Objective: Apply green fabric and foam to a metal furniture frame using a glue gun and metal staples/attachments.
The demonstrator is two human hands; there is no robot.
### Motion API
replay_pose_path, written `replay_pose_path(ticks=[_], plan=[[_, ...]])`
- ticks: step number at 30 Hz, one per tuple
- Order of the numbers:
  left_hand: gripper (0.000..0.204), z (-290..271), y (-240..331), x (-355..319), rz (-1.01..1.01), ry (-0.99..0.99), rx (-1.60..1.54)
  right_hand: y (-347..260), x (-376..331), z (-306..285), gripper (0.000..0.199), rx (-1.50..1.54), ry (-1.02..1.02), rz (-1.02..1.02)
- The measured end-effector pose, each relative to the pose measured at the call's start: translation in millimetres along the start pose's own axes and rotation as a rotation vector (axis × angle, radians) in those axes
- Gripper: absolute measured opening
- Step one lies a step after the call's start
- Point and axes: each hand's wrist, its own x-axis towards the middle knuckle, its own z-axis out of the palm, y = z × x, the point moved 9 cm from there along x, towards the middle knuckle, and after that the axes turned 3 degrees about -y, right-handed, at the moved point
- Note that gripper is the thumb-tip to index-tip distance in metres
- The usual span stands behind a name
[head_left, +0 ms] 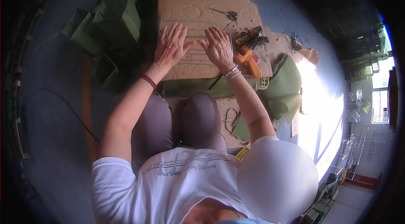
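A thin metal wire frame [196, 22] with several crossbars lies on a tan padded board [187, 2] before me. My left hand [169, 47] rests palm down over its left part, fingers stretched out and thumb pointing inward. Over the right part lies my right hand [218, 48], also flat with its fingers extended. Both hands are open, and part of the wire is hidden under them. An orange glue gun [249, 59] with a blackened front end lies just right of my right hand. Beyond the frame are dark-handled scissors [230, 14].
Green fabric boxes [118, 17] stand at the far left. Folded green fabric [284, 83] hangs at the board's right, with a small cardboard box [310, 55] beyond it. A dark cable [71, 106] crosses the floor at left. Wire racks [348, 152] stand at far right.
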Motion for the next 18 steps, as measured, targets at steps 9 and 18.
replay_pose_path(ticks=[9, 18], plan=[[0.028, -19.3, 4.8, 5.8, 0.296, 0.01, -0.178, -23.0, -18.6, -48.7, 0.047, 0.148, 0.059, -0.133], [0.055, -4.9, -24.6, 64.6, 0.091, -0.331, -0.371, -38.1, -46.9, -15.1, 0.073, 0.046, -0.101, -0.07]])
